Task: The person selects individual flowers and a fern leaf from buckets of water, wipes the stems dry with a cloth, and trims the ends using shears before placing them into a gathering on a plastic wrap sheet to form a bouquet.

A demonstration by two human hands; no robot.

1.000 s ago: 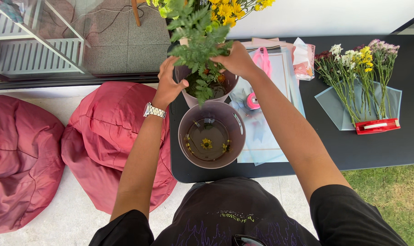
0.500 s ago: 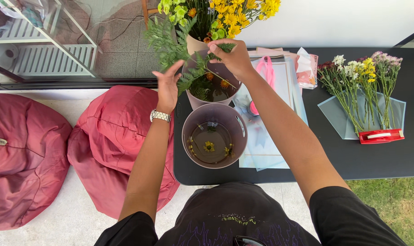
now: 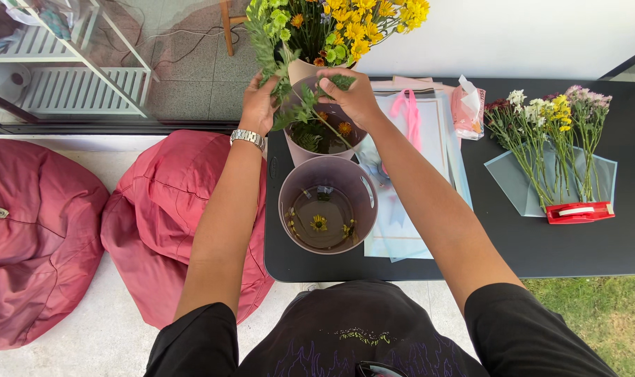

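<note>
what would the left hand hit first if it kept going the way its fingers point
Probably the leafy green stems of the yellow flower bunch: the left hand points up and away along the bucket rim, already among the foliage, though depth is hard to judge.

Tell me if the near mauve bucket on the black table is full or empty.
Neither: the near bucket stands upright, holding shallow water at the bottom with a few loose flower heads floating. No stems stand in it.

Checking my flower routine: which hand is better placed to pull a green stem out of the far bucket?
Probably the right hand: its fingers already pinch a green sprig over the far bucket. The left hand only grips foliage by the rim.
</note>
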